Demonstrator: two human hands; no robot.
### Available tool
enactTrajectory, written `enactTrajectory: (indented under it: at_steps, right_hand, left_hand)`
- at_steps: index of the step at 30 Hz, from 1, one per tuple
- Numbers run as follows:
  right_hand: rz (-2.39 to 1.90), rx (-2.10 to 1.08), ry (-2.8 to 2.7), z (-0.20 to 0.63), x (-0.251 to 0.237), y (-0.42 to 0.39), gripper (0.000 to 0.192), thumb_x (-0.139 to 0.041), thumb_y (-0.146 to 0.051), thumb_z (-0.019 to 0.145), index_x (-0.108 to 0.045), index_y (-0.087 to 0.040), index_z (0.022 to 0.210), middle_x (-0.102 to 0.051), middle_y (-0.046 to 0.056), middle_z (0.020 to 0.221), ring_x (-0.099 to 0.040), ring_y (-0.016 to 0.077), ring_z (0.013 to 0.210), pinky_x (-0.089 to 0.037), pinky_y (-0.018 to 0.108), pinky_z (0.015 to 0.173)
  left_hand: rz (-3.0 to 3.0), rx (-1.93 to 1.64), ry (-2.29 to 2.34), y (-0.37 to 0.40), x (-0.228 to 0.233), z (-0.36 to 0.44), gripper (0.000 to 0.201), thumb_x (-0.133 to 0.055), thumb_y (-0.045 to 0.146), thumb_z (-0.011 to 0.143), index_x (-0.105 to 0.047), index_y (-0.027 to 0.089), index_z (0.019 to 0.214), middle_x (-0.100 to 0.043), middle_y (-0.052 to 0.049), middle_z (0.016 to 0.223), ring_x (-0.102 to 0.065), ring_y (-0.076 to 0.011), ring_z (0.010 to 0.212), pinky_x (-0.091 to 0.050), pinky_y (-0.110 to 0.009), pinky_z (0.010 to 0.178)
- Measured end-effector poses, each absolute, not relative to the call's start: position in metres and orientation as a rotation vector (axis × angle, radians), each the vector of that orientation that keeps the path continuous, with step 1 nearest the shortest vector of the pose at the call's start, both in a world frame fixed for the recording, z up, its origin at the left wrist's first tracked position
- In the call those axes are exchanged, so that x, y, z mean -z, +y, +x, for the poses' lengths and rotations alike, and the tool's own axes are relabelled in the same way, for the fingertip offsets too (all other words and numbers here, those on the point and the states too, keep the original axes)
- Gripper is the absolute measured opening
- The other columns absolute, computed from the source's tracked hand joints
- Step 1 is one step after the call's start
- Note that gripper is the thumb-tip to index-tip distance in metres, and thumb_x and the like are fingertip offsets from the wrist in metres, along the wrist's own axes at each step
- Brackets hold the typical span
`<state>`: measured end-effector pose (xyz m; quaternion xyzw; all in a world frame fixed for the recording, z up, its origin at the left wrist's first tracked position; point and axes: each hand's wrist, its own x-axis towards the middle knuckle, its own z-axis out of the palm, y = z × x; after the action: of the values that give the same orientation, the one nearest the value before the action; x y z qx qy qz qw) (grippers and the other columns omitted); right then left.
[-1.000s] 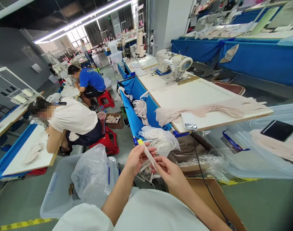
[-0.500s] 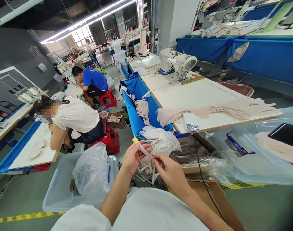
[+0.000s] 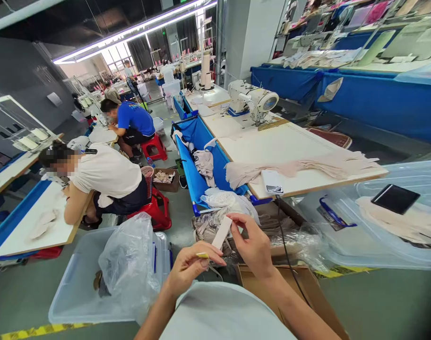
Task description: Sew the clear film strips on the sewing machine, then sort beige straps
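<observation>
- Both of my hands are up in front of my chest, sharing one narrow pale fabric strip with a yellow tag at its lower end (image 3: 220,233).
- My left hand (image 3: 189,265) pinches the yellow-tagged end between thumb and forefinger, the other fingers curled in.
- My right hand (image 3: 254,246) grips the upper part of the strip between thumb and fingertips, so the strip runs slanted from the left hand up to the right.
- I can read no brand, label or writing anywhere; the yellow tag is too small to make out.
- Just beyond my hands lies a heap of beige lace and straps in crinkled clear plastic (image 3: 215,222).
- A brown cardboard box (image 3: 307,288) sits open under my right forearm; I cannot tell what is in it.
- To my left a clear plastic storage bin (image 3: 73,293) holds a bunched translucent plastic bag (image 3: 126,264).
- To my right a second clear lidded tub (image 3: 343,245) carries beige fabric pieces and a flat black device (image 3: 395,198) on its lid.
- On the white worktable (image 3: 279,141) ahead I see a long pile of beige cloth (image 3: 307,167), a white phone (image 3: 272,182) on a black cable, and a white sewing machine (image 3: 253,99).
- A blue cloth trough (image 3: 197,160) along the table's edge holds more pale fabric.
- Two seated people, one in a white shirt (image 3: 105,174) and one in a blue shirt (image 3: 133,118), bend over tables on the left.
</observation>
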<state>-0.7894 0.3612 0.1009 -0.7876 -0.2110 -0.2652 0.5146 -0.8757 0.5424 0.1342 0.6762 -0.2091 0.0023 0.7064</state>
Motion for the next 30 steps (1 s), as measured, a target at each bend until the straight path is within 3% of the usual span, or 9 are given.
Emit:
enactTrajectory:
  at_steps: [14, 26, 30]
  right_hand:
    - [-1.788, 0.607, -0.489, -0.796, -0.106, 0.369, 0.012, -0.052, -0.022, 0.095, -0.060, -0.022, 0.103, -0.069, 0.006, 0.099, -0.067, 0.0188, 0.088, -0.056, 0.030, 0.079]
    - [-1.752, 0.554, -0.484, -0.796, -0.111, 0.376, 0.011, -0.052, -0.025, 0.095, -0.061, -0.023, 0.101, -0.069, 0.006, 0.097, -0.066, 0.0199, 0.089, -0.056, 0.032, 0.080]
    - [-1.745, 0.517, -0.502, -0.795, -0.112, 0.377, 0.011, -0.052, -0.024, 0.095, -0.060, -0.023, 0.102, -0.069, 0.006, 0.099, -0.066, 0.0201, 0.090, -0.056, 0.033, 0.081]
  left_hand:
    - [1.519, -0.077, -0.547, 0.549, -0.128, -0.881, 0.025, -0.050, 0.027, 0.096, -0.072, 0.018, 0.103, -0.073, -0.011, 0.099, -0.062, -0.0250, 0.105, -0.046, -0.041, 0.096]
    - [1.533, -0.095, -0.514, 0.552, -0.130, -0.884, 0.025, -0.050, 0.028, 0.095, -0.072, 0.018, 0.098, -0.073, -0.011, 0.096, -0.063, -0.0250, 0.102, -0.046, -0.042, 0.096]
    - [1.450, 0.025, -0.417, 0.552, -0.126, -0.887, 0.029, -0.053, 0.037, 0.094, -0.071, 0.016, 0.101, -0.071, -0.013, 0.098, -0.064, -0.0250, 0.098, -0.047, -0.040, 0.093]
